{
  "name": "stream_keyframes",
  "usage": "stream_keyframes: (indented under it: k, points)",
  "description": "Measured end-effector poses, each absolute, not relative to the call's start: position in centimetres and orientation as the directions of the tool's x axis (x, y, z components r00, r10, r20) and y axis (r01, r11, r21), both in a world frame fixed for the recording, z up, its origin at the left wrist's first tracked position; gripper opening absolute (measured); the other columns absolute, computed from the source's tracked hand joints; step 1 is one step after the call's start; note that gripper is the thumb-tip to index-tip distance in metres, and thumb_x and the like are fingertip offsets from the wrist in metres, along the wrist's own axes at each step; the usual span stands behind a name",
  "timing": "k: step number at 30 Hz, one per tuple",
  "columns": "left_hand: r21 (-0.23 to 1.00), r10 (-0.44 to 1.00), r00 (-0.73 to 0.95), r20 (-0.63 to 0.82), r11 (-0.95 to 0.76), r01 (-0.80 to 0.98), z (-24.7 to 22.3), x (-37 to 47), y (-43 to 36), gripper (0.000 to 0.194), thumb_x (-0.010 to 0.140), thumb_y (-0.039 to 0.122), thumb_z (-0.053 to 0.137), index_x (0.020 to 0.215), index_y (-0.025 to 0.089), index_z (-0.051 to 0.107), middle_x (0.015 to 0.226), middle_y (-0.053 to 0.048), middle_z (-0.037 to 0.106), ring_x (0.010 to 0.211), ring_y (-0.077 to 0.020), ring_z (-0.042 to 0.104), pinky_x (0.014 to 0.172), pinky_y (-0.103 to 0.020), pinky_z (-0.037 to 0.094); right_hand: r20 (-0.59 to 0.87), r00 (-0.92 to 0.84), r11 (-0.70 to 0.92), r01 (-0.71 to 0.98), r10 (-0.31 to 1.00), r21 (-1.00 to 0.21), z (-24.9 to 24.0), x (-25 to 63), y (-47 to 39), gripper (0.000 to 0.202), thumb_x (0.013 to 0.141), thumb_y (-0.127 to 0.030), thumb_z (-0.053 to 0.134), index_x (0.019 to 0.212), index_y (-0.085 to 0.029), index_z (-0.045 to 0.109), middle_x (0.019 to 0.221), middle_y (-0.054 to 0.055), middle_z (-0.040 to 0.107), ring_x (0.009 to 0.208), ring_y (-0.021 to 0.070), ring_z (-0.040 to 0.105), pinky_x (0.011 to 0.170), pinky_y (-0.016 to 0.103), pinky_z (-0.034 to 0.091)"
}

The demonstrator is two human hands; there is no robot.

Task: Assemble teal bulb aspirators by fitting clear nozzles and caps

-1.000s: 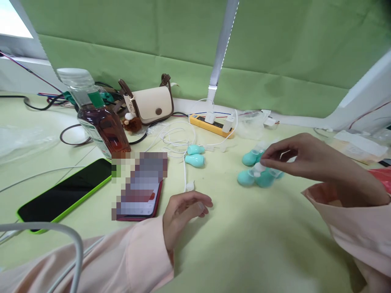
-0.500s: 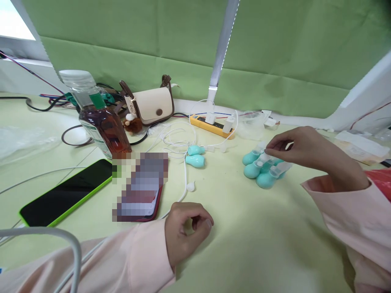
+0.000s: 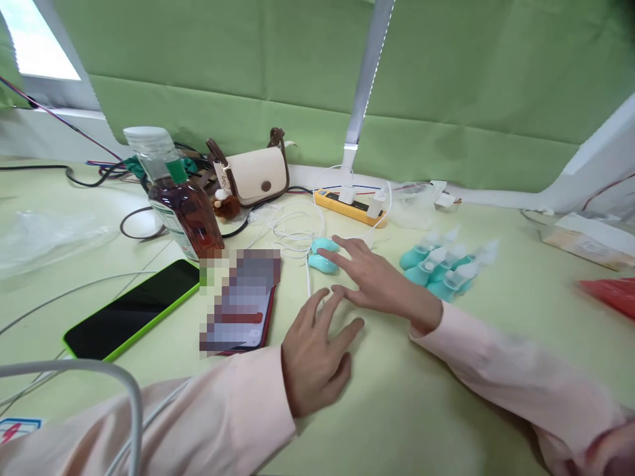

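Note:
My right hand (image 3: 380, 277) reaches across the table, fingers apart. Its fingertips are at two teal squeeze bulbs (image 3: 322, 263) lying side by side; whether they touch is unclear. Low in front, my left hand (image 3: 317, 354) has its fingers spread and holds nothing visible. Fingertips of my left hand and the right thumb come close together, mostly covering the spot where a small white tip lay. To the right, several teal squeeze bulbs with clear nozzles (image 3: 439, 268) stand grouped, nozzles leaning up and right.
A red phone (image 3: 265, 317) and a green-edged phone (image 3: 133, 311) lie at left. Behind them are a bottle of dark drink (image 3: 186, 208) and a cream handbag (image 3: 255, 175). A yellow power strip (image 3: 347, 208) and white cables sit at the back; red packaging (image 3: 610, 294) lies at right.
My right hand has left the group of bulbs and moved left to the two lying bulbs. My left hand has opened its curled fingers and moved slightly forward.

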State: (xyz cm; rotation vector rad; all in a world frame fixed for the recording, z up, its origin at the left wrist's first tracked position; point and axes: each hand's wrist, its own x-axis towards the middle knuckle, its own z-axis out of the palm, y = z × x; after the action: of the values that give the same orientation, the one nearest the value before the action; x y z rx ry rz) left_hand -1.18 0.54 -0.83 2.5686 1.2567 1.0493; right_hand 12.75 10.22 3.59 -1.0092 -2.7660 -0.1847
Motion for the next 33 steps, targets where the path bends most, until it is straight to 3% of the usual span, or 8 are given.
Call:
stream_keyframes:
  k: [3,7,9,12,18,25,29,33]
  points:
    - [0.185,0.779,0.447,0.440,-0.566,0.804,-1.2,-1.2,0.9,0.046,0.069,0.027,0.048,0.113,0.015,0.047,0.132,-0.019,0.029,0.122,-0.0396,0.018,0.091,-0.059,0.018,0.144,-0.752,0.753,0.655,0.643,0.059,2.4,11.9,11.3,0.056,0.077,-0.030,0.044,0.129,-0.026,0.023,0.136,0.012,0.019,0.117,0.0376,0.024,0.079,0.050,0.038]
    - [0.113,0.817,0.422,0.393,-0.498,0.860,-1.6,-1.2,0.9,0.043,0.073,0.035,0.043,0.109,0.014,0.051,0.127,-0.019,0.039,0.119,-0.0388,0.025,0.093,-0.062,0.009,0.163,-0.712,0.725,0.689,0.683,-0.029,1.9,13.0,12.8,0.058,0.079,-0.038,0.042,0.131,-0.023,0.019,0.135,0.013,0.022,0.118,0.0337,0.027,0.086,0.050,0.033]
    - [0.101,0.814,0.435,0.386,-0.505,0.857,-1.7,-1.1,0.8,0.039,0.074,0.033,0.041,0.106,0.014,0.053,0.123,-0.018,0.044,0.116,-0.0372,0.032,0.093,-0.061,0.010,0.166,-0.668,0.687,0.716,0.725,-0.121,1.7,13.7,13.6,0.063,0.078,-0.040,0.044,0.131,-0.018,0.018,0.132,0.015,0.029,0.116,0.0308,0.032,0.087,0.046,0.034]
    - [0.103,0.805,0.440,0.398,-0.516,0.850,-1.8,-1.0,0.8,0.032,0.076,0.027,0.039,0.099,0.014,0.056,0.119,-0.016,0.048,0.112,-0.0345,0.038,0.094,-0.059,0.014,0.132,-0.652,0.663,0.716,0.747,-0.219,1.4,14.1,14.6,0.059,0.074,-0.036,0.049,0.125,-0.014,0.030,0.121,0.014,0.044,0.108,0.0279,0.042,0.084,0.040,0.038]
    - [0.091,0.789,0.460,0.407,-0.536,0.839,-2.4,-1.2,1.0,0.026,0.074,0.017,0.043,0.095,0.013,0.057,0.118,-0.015,0.048,0.113,-0.0322,0.038,0.096,-0.051,0.023,0.206,-0.652,0.684,0.688,0.730,-0.243,0.8,13.7,15.2,0.029,0.072,-0.022,0.048,0.099,-0.013,0.051,0.097,0.010,0.058,0.091,0.0212,0.053,0.078,0.032,0.039]
    - [0.016,0.761,0.490,0.426,-0.547,0.837,-2.7,-1.6,1.9,0.024,0.072,0.006,0.043,0.089,0.012,0.059,0.113,-0.017,0.052,0.105,-0.0302,0.046,0.090,-0.048,0.034,0.277,-0.629,0.687,0.670,0.726,-0.281,1.1,14.2,15.3,0.013,0.065,-0.023,0.055,0.076,-0.015,0.055,0.078,0.006,0.060,0.076,0.0186,0.054,0.070,0.030,0.040]
    - [0.033,0.781,0.468,0.414,-0.526,0.850,-2.6,-1.6,2.0,0.024,0.072,0.007,0.045,0.089,0.015,0.059,0.112,-0.015,0.053,0.103,-0.0295,0.047,0.091,-0.053,0.030,0.265,-0.639,0.690,0.647,0.723,-0.324,1.6,14.7,15.0,0.007,0.065,-0.019,0.054,0.059,-0.016,0.052,0.059,0.000,0.057,0.057,0.0124,0.053,0.060,0.025,0.041]
    - [0.075,0.771,0.439,0.461,-0.527,0.846,-2.6,-1.6,2.0,0.026,0.071,0.010,0.046,0.095,0.017,0.055,0.118,-0.014,0.048,0.111,-0.0325,0.038,0.092,-0.060,0.020,0.300,-0.602,0.672,0.643,0.740,-0.368,2.6,15.2,13.6,0.008,0.065,-0.018,0.056,0.071,-0.016,0.051,0.061,0.000,0.056,0.057,0.0114,0.053,0.058,0.024,0.044]
